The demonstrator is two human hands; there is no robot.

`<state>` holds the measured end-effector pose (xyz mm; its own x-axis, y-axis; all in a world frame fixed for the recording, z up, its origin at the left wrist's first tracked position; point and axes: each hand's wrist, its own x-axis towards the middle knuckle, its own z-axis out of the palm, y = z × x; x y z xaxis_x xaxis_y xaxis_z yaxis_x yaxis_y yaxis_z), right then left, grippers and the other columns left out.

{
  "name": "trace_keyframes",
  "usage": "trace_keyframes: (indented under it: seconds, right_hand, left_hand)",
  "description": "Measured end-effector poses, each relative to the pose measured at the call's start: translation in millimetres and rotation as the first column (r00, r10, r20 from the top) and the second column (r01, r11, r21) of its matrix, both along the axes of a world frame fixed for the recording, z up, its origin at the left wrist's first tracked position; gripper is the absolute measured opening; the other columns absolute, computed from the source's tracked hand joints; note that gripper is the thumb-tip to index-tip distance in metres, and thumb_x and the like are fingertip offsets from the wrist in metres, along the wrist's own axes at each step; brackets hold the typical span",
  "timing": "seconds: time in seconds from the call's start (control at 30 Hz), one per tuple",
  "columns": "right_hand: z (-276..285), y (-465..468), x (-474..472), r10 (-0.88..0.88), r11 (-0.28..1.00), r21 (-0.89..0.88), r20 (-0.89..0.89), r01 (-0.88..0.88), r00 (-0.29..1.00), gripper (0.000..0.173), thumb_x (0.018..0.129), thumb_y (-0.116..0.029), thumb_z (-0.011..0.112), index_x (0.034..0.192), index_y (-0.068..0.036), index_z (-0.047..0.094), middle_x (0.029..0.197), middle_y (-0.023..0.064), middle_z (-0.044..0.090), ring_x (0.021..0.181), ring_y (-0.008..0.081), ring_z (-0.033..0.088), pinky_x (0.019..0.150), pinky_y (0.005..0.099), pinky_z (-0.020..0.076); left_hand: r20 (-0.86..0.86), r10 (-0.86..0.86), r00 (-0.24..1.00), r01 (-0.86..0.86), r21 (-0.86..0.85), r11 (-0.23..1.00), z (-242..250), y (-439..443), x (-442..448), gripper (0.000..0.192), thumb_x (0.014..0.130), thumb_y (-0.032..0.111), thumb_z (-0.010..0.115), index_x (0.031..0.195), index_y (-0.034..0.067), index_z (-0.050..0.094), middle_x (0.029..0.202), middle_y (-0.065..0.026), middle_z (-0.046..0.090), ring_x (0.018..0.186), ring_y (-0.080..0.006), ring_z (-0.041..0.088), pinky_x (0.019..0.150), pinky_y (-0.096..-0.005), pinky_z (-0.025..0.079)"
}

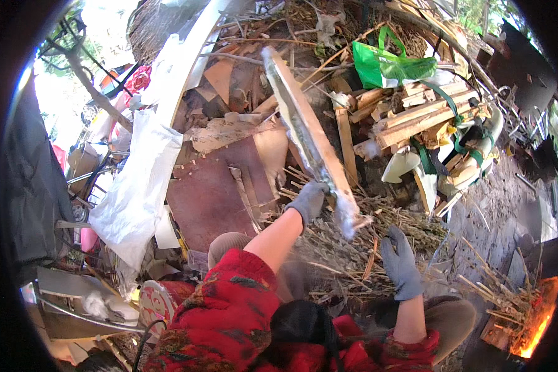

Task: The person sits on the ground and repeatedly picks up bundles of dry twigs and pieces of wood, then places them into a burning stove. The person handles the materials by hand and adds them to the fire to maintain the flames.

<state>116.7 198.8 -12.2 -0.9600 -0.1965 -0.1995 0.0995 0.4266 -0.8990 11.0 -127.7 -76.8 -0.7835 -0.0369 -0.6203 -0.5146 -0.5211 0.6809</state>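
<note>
My left hand point(309, 201), in a grey glove, grips a long wooden board point(309, 135) near its lower end. The board tilts up and away to the left, and whitish, fluffy material clings to one side and to its near end. My right hand point(401, 265), gloved the same way, is held up with its fingers apart and nothing in it. Below both hands lies a heap of dry stalks point(344, 251). A brown panel point(214, 195) lies on the ground left of the board.
Fire point(534, 332) burns at the lower right, with stalks point(502, 293) sticking out. Split wood point(423, 121) and a green bag point(390, 63) are piled at the upper right. White plastic sheeting point(135, 186) hangs at left, above a red bucket point(160, 302).
</note>
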Motion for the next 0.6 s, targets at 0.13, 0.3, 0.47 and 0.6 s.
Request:
trace_keyframes:
  seconds: [0.13, 0.3, 0.47, 0.6]
  right_hand:
    - [24.6, -32.7, 2.5, -0.081, 0.991, -0.108, -0.051, 0.076, 0.995, 0.065, 0.096, -0.023, 0.069, 0.145, 0.007, 0.04, 0.144, 0.0227, 0.049, 0.134, 0.0291, 0.048, 0.112, 0.0377, 0.0392]
    - [48.4, -28.2, 9.2, 0.132, 0.99, -0.052, 0.079, -0.128, 0.988, 0.076, 0.093, -0.028, 0.07, 0.149, 0.009, 0.034, 0.141, 0.0241, 0.053, 0.13, 0.0286, 0.052, 0.109, 0.0365, 0.0409]
    - [46.1, -17.0, 23.7, 0.145, 0.986, 0.07, 0.086, -0.151, 0.986, 0.06, 0.092, -0.028, 0.072, 0.137, 0.008, 0.054, 0.119, 0.0157, 0.068, 0.107, 0.0209, 0.064, 0.093, 0.0342, 0.0509]
    - [41.2, -4.6, 30.3, 0.056, 0.992, -0.124, 0.258, -0.024, 0.964, 0.051, 0.093, -0.023, 0.072, 0.133, 0.006, 0.06, 0.115, 0.0112, 0.07, 0.098, 0.0177, 0.066, 0.088, 0.0306, 0.0527]
  left_hand:
    - [-0.121, -0.276, 0.954, 0.276, -0.018, 0.961, 42.1, 28.3, 31.0, 0.011, 0.088, 0.011, 0.059, 0.096, 0.005, 0.065, 0.086, -0.0093, 0.068, 0.08, -0.0269, 0.065, 0.076, -0.039, 0.053]
    - [-0.223, -0.536, 0.814, 0.475, -0.275, 0.836, 61.9, 57.3, 83.5, 0.012, 0.086, 0.01, 0.068, 0.092, 0.0, 0.07, 0.092, -0.0172, 0.071, 0.09, -0.029, 0.067, 0.087, -0.0387, 0.053]
    - [-0.013, -0.858, 0.513, 0.311, -0.929, 0.2, 87.9, 66.3, 106.3, 0.023, 0.088, 0.022, 0.062, 0.097, 0.001, 0.066, 0.103, -0.015, 0.069, 0.103, -0.03, 0.063, 0.098, -0.0389, 0.048]
    - [-0.234, -0.409, 0.882, 0.356, -0.239, 0.904, 99.2, 64.1, 101.4, 0.049, 0.089, 0.043, 0.059, 0.118, 0.004, 0.06, 0.12, -0.0149, 0.064, 0.117, -0.0319, 0.057, 0.106, -0.0433, 0.042]
